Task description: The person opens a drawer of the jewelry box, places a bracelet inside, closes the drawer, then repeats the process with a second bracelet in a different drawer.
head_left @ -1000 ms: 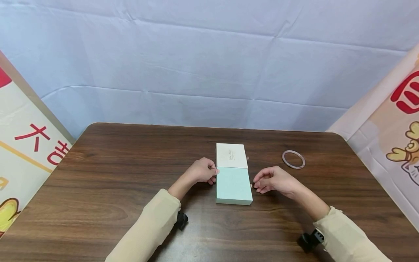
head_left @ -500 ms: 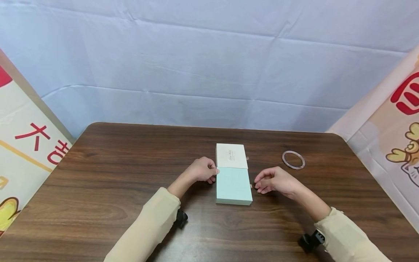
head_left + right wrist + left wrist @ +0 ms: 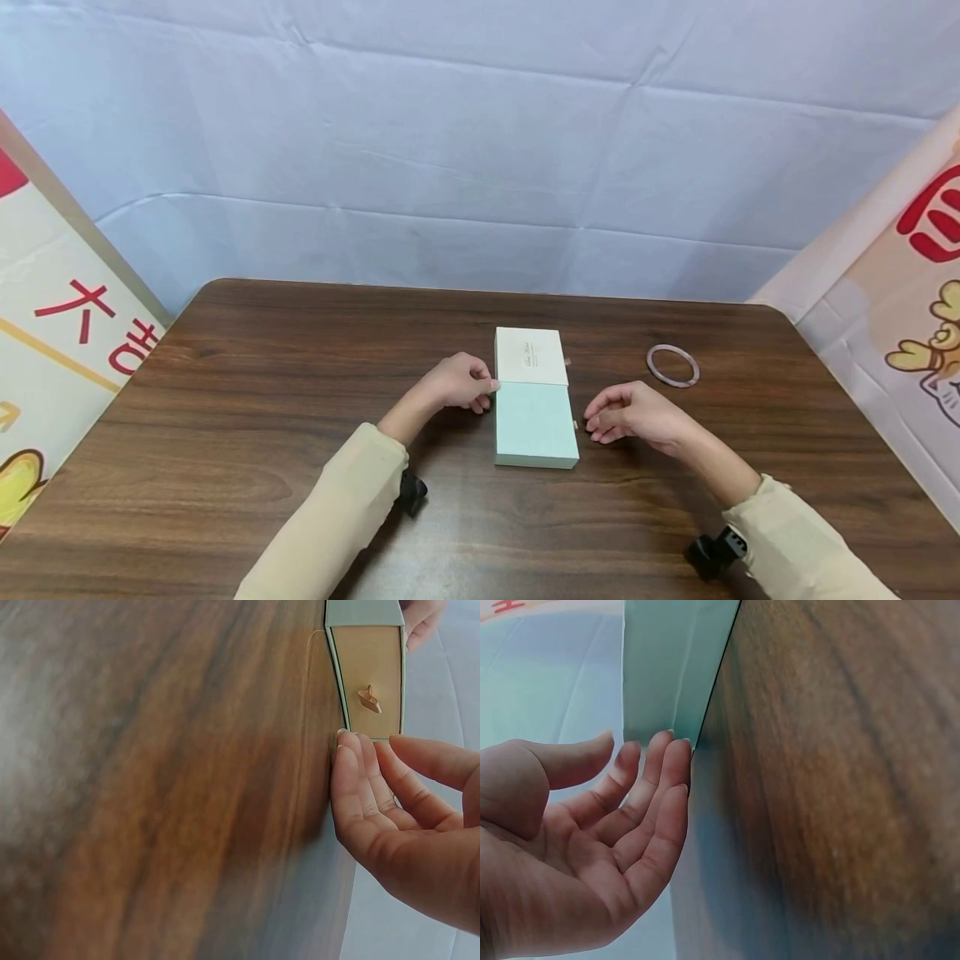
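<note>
On the table lies a small drawer box (image 3: 536, 423) with a pale green top. Behind it, edge to edge, is a cream box (image 3: 531, 357) with fine print on its top. My left hand (image 3: 463, 383) is at their left side, where they meet; in the left wrist view its fingertips (image 3: 679, 746) lie at a green box's edge, contact unclear, with nothing gripped. My right hand (image 3: 628, 413) is just right of the green box, fingers loosely bent and holding nothing. In the right wrist view, the drawer's tan front (image 3: 367, 664) bears a small copper-coloured pull (image 3: 369, 700).
A pale lilac bangle (image 3: 672, 366) lies on the brown wooden table (image 3: 262, 400), to the right of the cream box. A light blue cloth (image 3: 450, 150) hangs behind the table. Printed banners (image 3: 75, 333) stand at both sides.
My left hand has shifted slightly left and away from me along the box's side. The right hand has drifted a little to the right, away from the box. Both boxes stay in place.
</note>
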Action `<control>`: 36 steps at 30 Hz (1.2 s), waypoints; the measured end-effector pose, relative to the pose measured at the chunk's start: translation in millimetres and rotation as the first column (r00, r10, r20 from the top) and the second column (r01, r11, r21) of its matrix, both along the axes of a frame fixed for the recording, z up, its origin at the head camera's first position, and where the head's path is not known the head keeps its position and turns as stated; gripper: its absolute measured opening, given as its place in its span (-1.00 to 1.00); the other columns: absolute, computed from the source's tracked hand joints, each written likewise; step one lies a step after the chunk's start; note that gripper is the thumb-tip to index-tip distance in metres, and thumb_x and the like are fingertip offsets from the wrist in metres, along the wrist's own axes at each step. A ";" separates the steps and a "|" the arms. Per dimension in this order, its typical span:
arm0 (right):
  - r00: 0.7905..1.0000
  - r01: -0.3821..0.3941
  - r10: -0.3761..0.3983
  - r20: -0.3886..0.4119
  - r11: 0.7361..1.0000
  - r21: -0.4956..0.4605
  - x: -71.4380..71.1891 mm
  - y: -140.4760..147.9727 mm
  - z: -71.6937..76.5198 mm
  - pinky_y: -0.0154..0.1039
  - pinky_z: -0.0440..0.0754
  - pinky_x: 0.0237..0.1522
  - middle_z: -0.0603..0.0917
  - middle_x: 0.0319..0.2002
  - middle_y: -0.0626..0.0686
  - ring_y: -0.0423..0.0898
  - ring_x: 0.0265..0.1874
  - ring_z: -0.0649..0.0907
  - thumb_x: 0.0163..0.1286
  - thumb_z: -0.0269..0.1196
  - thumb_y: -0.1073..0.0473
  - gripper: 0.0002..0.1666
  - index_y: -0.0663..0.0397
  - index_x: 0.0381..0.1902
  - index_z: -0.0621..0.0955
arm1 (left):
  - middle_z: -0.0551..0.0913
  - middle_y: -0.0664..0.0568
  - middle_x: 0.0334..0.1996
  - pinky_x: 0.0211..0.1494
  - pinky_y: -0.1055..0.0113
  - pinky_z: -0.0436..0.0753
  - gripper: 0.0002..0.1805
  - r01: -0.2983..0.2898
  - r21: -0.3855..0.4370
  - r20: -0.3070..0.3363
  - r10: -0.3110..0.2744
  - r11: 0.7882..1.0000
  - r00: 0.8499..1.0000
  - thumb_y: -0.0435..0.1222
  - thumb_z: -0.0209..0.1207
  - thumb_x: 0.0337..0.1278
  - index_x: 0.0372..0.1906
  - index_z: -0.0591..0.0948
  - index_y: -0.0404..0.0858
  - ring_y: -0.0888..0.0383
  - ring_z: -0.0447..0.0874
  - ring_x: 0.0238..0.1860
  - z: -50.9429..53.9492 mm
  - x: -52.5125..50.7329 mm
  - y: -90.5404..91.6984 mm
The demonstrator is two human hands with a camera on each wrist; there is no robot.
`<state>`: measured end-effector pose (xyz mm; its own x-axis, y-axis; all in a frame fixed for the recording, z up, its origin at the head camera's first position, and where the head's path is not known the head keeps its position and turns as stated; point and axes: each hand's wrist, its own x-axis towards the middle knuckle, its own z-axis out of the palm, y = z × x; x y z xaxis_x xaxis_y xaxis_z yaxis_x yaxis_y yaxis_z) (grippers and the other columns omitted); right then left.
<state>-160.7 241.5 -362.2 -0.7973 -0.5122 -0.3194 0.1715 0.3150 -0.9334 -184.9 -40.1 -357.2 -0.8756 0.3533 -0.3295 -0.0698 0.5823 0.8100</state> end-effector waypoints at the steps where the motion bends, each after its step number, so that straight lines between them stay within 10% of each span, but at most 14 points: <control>1: 1.000 0.000 0.000 -0.001 1.000 0.000 -0.1 0.2 0.0 -0.13 0.61 -0.27 0.61 -0.38 0.23 -0.01 -0.39 0.66 0.23 0.09 0.48 -0.73 0.68 -0.17 0.42 | 0.64 -0.08 -0.56 -0.40 0.31 0.56 -0.75 -0.003 0.000 -0.003 0.003 1.000 1.000 -0.27 0.10 0.24 -0.48 0.52 -0.36 0.12 0.65 -0.51 -0.2 -1.0 -0.7; 36: 1.000 0.007 -0.007 0.000 1.000 -0.012 1.3 6.1 -1.4 -0.15 0.60 -0.26 0.62 -0.38 0.22 -0.01 -0.37 0.66 0.23 0.10 0.49 -0.73 0.70 -0.17 0.42 | 0.62 -0.07 -0.49 -0.36 0.32 0.57 -0.72 -0.083 0.079 -0.016 0.084 0.993 0.996 -0.17 0.09 0.25 -0.35 0.55 -0.36 0.12 0.63 -0.46 -13.2 -32.5 1.7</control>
